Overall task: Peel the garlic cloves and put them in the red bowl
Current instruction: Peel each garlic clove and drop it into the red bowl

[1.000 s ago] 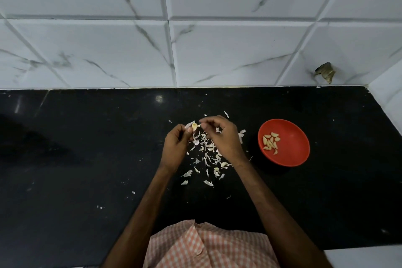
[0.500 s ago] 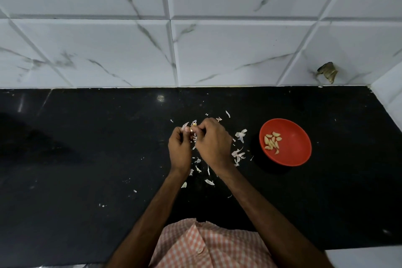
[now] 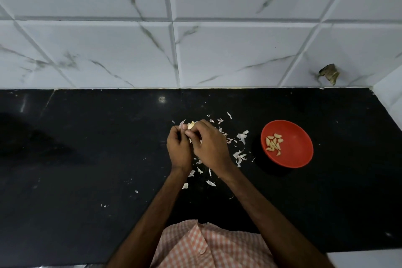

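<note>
Over blk counter [image 3: 87, 159], hands [image 3: 179, 150] [image 3: 210, 148] pinch clove [image 3: 191, 125].

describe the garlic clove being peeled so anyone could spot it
On the glossy black stone counter, look left of the round red plastic bowl to the left hand and right hand held together. A small pale yellow garlic clove peeks out at the tips of their fingers. Unlike the flat white papery skins scattered around, it is plump and pinched, not lying loose.
</note>
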Demonstrator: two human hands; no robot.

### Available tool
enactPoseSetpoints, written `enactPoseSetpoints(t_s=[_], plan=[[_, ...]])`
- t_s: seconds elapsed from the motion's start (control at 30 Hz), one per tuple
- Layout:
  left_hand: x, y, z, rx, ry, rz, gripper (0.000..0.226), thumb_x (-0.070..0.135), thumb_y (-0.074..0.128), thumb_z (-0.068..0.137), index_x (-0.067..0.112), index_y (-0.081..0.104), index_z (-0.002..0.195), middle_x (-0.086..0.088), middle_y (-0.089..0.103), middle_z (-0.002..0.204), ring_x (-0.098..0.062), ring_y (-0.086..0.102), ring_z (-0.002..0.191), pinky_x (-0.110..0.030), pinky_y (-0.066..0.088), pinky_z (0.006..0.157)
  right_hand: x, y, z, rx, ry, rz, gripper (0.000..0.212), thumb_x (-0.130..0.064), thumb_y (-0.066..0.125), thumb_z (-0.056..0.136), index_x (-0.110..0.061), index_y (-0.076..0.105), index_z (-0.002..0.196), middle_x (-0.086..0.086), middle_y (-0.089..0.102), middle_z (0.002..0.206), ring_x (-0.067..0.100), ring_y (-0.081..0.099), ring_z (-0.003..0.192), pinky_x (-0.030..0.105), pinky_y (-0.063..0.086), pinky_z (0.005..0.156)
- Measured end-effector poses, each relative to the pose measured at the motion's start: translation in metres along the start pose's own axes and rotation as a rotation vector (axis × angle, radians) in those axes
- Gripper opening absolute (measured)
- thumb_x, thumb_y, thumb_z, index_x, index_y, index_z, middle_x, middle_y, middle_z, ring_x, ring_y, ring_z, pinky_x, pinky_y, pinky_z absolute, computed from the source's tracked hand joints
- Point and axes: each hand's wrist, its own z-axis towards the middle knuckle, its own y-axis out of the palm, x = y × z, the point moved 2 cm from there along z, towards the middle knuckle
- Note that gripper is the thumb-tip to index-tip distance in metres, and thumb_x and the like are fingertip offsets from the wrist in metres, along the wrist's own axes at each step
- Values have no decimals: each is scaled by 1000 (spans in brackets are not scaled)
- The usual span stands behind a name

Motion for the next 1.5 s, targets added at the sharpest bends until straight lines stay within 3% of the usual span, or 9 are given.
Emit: enactPoseSetpoints(t_s=[0.13, 0.3, 0.4, 0.57, 0.73, 0.93, 1.13, 1.27, 1.5], plan=[[0, 0, -1, 7, -33, -67, 30, 21, 50, 107, 6, 56, 83, -2, 50, 72, -11, 44, 67, -26, 41, 60, 16, 0, -4, -44, 183, 191, 43, -51, 53, 96, -13, 70, 84, -6, 66, 80, 10, 63, 75, 38, 54, 69], [-6, -3, 0, -63, 40, 51, 22, 23, 55, 105, 14, 62, 85, 1, 58, 75, -12, 50, 71, -33, 46, 67, 24, -10, -1, 85, 257, 387, 9, -20, 71, 94, -11, 72, 92, -6, 71, 87, 9, 67, 81, 23, 56, 71], [-6, -2, -1, -86, 76, 121, 22, 22, 55, 104, 17, 60, 84, 4, 57, 74, -9, 50, 70, -34, 44, 66, 21, -7, 2, 29, 348, 522, 4, -17, 74, 92, -13, 75, 92, -5, 74, 84, 14, 71, 78, 39, 62, 68], [-6, -1, 0, -16, 45, 153, 29, 23, 53, 106, 10, 56, 80, 3, 55, 71, -7, 47, 67, -35, 43, 65, 22, -3, -4, 71, 352, 572, 6, -13, 80, 86, -9, 77, 90, -5, 75, 82, 8, 71, 80, 26, 58, 77], [-5, 4, 0, -37, -65, -2, 35, 23, 48, 107, 2, 51, 80, -3, 44, 69, -11, 38, 63, -28, 36, 56, 30, 3, -4, 61, 512, 845, 3, -4, 75, 89, -6, 75, 91, 8, 75, 88, 24, 73, 85, 35, 62, 78], [-14, -8, 8, 26, -151, -123, 25, 24, 55, 104, 5, 61, 88, 1, 55, 68, -7, 46, 58, -20, 39, 52, 42, -2, -7, 83, 597, 1045, 15, 10, 67, 88, -1, 71, 98, 10, 75, 95, 17, 73, 85, 30, 61, 81], [-40, -20, 15, -43, -84, 216, 18, 17, 66, 97, 14, 68, 115, -1, 71, 102, -15, 67, 93, -33, 55, 83, 50, -3, -11, 109, 617, 1054, 31, 19, 67, 83, -6, 69, 102, 7, 74, 102, 16, 71, 96, 29, 59, 84], [-44, -19, 11, -104, -36, 488, 27, 41, 59, 100, 19, 72, 110, 8, 71, 101, -6, 65, 94, -29, 50, 78, 56, -7, -12, 147, 765, 1236, 29, 19, 62, 87, -4, 71, 103, 9, 70, 106, 21, 69, 101, 31, 59, 91], [-53, -2, 11, -233, 65, 800, 8, 27, 71, 94, 28, 69, 102, 14, 64, 110, -3, 60, 90, -31, 50, 74, 89, -41, -30, 275, 893, 1284, 25, 12, 59, 92, -3, 68, 110, 12, 75, 100, 18, 74, 92, 30, 62, 81]])
